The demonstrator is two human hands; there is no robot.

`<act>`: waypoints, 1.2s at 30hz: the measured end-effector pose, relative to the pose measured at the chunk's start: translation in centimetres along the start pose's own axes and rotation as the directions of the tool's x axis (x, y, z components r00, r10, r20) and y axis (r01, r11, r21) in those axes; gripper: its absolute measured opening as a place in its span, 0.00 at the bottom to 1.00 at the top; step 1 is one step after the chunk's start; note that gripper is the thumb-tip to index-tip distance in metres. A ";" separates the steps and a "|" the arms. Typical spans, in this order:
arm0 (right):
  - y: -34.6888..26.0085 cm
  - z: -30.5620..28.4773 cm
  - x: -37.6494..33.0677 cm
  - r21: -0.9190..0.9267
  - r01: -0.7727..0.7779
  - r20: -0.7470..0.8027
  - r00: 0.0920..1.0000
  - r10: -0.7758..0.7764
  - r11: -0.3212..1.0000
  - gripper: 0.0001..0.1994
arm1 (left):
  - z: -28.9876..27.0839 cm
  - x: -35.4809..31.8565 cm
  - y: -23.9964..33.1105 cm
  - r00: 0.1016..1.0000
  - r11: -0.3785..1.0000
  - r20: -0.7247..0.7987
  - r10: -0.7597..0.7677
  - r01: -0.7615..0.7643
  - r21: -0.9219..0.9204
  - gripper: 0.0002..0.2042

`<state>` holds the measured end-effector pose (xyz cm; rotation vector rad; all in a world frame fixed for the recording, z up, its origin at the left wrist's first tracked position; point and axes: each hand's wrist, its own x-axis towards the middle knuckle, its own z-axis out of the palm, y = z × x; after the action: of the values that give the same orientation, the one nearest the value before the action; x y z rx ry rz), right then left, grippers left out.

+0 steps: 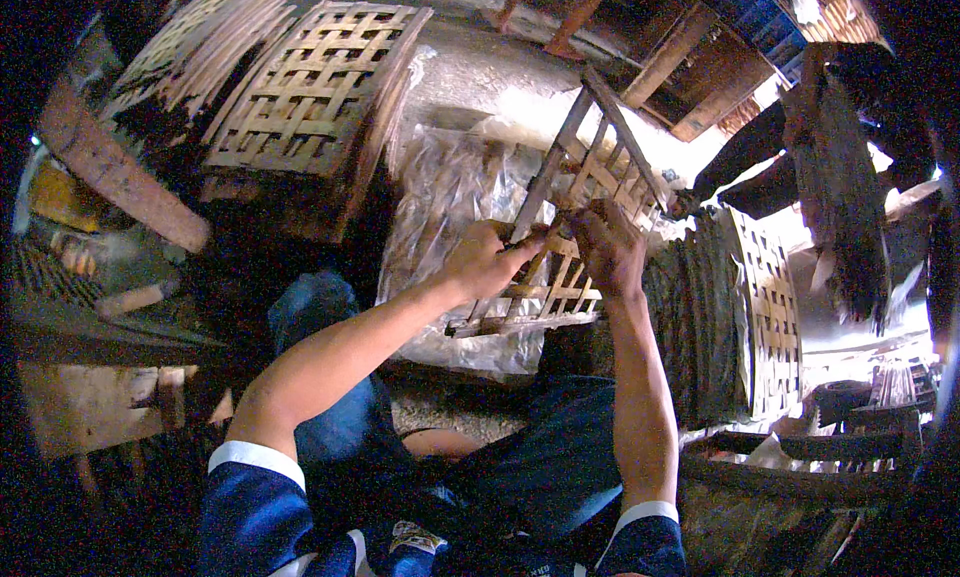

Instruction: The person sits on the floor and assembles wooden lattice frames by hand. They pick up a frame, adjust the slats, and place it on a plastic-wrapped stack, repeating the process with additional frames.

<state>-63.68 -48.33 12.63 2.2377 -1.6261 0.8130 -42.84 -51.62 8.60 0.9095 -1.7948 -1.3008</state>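
Note:
A wooden-framed lattice panel (600, 162) of woven flat strips stands tilted in front of me, its far end raised. My left hand (485, 261) is closed round its left rail, with the thumb stretched toward the middle of the weave. Over the panel's centre, my right hand (610, 245) is bent down with its fingers pinched together close to the left fingertips. Whatever lies in that pinch is too small and dark to name. Crumpled clear plastic sheeting (440, 207) lies under and left of the panel.
Stacked lattice panels (315, 92) stand at the far left, beside another stack (205, 42). On the right is a row of upright panels (770, 322). A thick round pole (125, 167) slants along the left. A wooden frame (690, 67) is at the back.

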 end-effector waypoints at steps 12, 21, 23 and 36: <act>-2.6 -0.7 1.1 0.176 -0.138 0.034 0.990 0.134 0.975 0.11 | -0.7 -0.2 0.2 0.988 0.987 -0.059 0.142 -0.145 -0.066 0.15; 1.3 1.9 -1.4 0.270 -0.220 0.053 0.975 0.214 0.937 0.10 | 0.3 -0.1 -0.4 0.998 0.998 0.052 -0.044 0.046 -0.044 0.17; -1.3 0.2 0.0 0.103 -0.101 0.064 0.993 0.095 0.990 0.09 | -0.6 -0.5 -1.0 0.995 0.997 0.057 -0.079 0.080 -0.020 0.16; 7.1 0.5 -2.6 0.029 -0.663 0.060 0.748 0.661 0.748 0.09 | -1.5 0.7 0.1 0.957 0.885 0.135 -0.258 0.290 -0.365 0.16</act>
<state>-70.78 -48.94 9.88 1.6781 -2.5022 0.9574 -41.91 -52.90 9.14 0.9185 -1.4269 -1.8171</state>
